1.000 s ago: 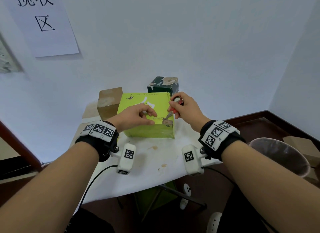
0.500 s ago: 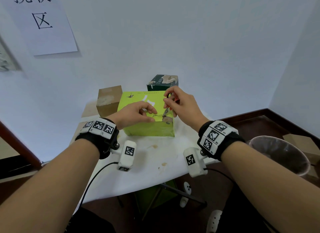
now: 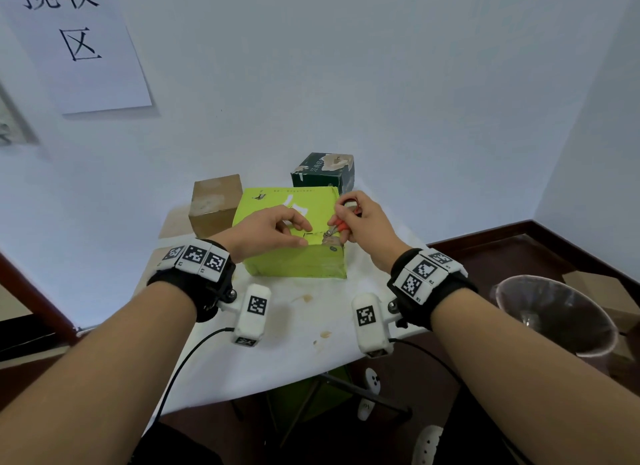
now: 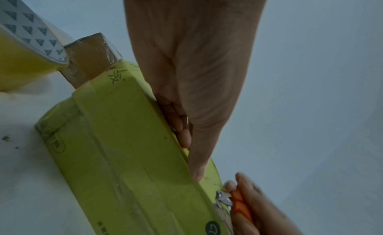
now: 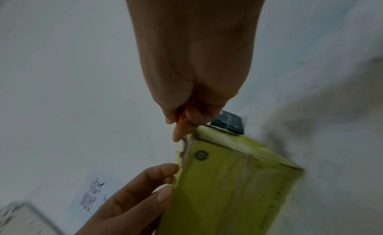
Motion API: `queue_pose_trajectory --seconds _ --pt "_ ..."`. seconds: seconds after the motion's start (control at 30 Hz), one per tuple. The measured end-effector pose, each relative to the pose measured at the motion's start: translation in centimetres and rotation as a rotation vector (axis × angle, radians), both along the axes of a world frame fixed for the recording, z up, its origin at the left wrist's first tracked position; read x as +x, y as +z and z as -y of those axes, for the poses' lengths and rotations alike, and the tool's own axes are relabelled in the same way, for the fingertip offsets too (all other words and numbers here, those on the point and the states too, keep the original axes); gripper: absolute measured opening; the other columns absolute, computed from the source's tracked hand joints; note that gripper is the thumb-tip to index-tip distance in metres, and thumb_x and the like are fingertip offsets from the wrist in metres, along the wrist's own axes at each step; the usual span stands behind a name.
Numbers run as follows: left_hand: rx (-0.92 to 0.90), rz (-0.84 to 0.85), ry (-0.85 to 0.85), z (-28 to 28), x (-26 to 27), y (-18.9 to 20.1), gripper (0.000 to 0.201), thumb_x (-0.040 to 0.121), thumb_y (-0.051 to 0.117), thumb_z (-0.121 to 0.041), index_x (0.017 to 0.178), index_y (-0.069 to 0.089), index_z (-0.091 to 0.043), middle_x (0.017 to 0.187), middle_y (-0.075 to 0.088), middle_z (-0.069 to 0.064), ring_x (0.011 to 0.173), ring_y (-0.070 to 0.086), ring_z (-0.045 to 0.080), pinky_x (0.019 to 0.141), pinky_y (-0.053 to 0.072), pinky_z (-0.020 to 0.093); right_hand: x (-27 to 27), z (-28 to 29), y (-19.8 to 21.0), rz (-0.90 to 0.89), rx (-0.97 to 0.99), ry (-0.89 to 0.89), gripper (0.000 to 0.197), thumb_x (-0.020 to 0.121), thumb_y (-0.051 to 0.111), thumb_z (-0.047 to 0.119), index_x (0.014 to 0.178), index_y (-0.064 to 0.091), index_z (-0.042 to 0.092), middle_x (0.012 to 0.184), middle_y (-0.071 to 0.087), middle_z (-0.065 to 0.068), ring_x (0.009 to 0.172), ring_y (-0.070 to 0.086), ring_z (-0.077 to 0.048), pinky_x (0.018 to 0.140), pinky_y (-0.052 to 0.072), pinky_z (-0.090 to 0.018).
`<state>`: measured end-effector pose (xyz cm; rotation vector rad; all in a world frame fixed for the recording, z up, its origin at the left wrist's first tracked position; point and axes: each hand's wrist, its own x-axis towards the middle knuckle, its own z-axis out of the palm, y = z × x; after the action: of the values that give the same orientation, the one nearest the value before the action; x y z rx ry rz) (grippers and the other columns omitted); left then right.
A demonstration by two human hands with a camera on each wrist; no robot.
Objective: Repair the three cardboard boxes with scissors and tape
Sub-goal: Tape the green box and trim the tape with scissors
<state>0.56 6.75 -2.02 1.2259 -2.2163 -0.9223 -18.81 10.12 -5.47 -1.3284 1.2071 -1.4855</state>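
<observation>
On the tabletop, the left hand presses flat fingers onto the green box top, while the right hand grips orange-handled scissors at its near right corner.

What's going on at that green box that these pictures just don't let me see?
- Scissors: the blades are mostly hidden by the right hand in the head view, so a cut can't be confirmed.
- Tape strip on the green box: too clear to trace.
- Tape roll: cut off by the left wrist view's edge.
- Wall sign: blurred in the right wrist view.
</observation>
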Motion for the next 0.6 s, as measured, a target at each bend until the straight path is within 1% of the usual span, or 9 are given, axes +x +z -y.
queue_pose_trajectory --seconds 0.07,0.13,0.2,0.27,0.33,0.43,0.5,0.6 --pt "0.004 -0.001 0.002 0.0 0.0 0.0 0.024 0.081 0.076 -0.015 0.105 0.070 -0.018 0.073 0.051 -0.016 0.063 0.046 0.001 0.057 0.036 0.004 -0.1 -0.3 -0.9 0.171 0.020 0.018 0.005 0.099 0.048 0.010 0.103 0.049 0.008 0.080 0.064 -0.008 0.044 0.052 -0.009 0.045 0.037 -0.017" --pt "0.003 0.001 -0.001 0.0 0.0 0.0 0.025 0.081 0.076 -0.016 0.105 0.070 -0.018 0.072 0.051 -0.016 0.061 0.046 0.000 0.058 0.037 0.005 -0.2 -0.3 -1.3 0.241 0.031 0.026 0.006 0.099 0.048 0.010 0.105 0.048 0.008 0.081 0.065 -0.008 0.045 0.051 -0.009 0.046 0.038 -0.017" --pt "0.003 0.000 -0.003 0.0 0.0 0.0 0.025 0.081 0.076 -0.016 0.105 0.070 -0.018 0.072 0.051 -0.016 0.061 0.046 -0.001 0.058 0.037 0.005 -0.3 -0.2 -1.1 0.220 0.037 0.030 0.004 0.099 0.049 0.010 0.103 0.049 0.009 0.081 0.065 -0.009 0.044 0.051 -0.008 0.044 0.037 -0.017" --pt "0.006 -0.001 -0.004 0.1 0.0 0.1 0.025 0.081 0.076 -0.016 0.105 0.070 -0.018 0.071 0.051 -0.016 0.061 0.046 0.000 0.059 0.037 0.006 -0.5 -0.1 -0.4 0.117 0.021 0.035 0.003 0.098 0.050 0.009 0.101 0.050 0.008 0.080 0.065 -0.010 0.043 0.051 -0.008 0.043 0.037 -0.017" --pt "0.013 -0.009 -0.005 0.1 0.1 0.0 0.025 0.081 0.076 -0.016 0.105 0.070 -0.018 0.070 0.051 -0.017 0.062 0.046 0.001 0.060 0.038 0.006 -0.5 0.1 0.5 -0.007 -0.013 0.053 0.004 0.097 0.051 0.008 0.100 0.052 0.006 0.079 0.065 -0.013 0.042 0.051 -0.006 0.043 0.039 -0.016" --pt "0.009 -0.014 -0.011 -0.1 0.3 -0.1 0.025 0.081 0.077 -0.016 0.105 0.070 -0.017 0.071 0.051 -0.017 0.061 0.046 0.000 0.060 0.037 0.006 -0.2 0.2 1.3 -0.134 -0.063 0.076 0.003 0.096 0.054 0.008 0.098 0.054 0.006 0.076 0.066 -0.013 0.043 0.052 -0.006 0.046 0.043 -0.018" --pt "0.004 -0.016 -0.013 0.0 0.3 -0.1 0.025 0.080 0.077 -0.016 0.105 0.070 -0.017 0.072 0.052 -0.016 0.062 0.046 0.000 0.061 0.038 0.006 -0.1 0.3 1.0 -0.111 -0.049 0.071 0.003 0.096 0.053 0.008 0.099 0.054 0.006 0.076 0.065 -0.012 0.042 0.051 -0.006 0.046 0.043 -0.018" --pt "0.000 -0.016 -0.009 0.0 0.2 -0.2 0.025 0.081 0.077 -0.016 0.105 0.070 -0.017 0.073 0.052 -0.016 0.063 0.047 0.001 0.061 0.038 0.006 -0.1 0.1 -0.2 0.086 -0.004 0.063 0.005 0.098 0.051 0.008 0.102 0.053 0.007 0.078 0.064 -0.011 0.043 0.049 -0.008 0.046 0.044 -0.018"
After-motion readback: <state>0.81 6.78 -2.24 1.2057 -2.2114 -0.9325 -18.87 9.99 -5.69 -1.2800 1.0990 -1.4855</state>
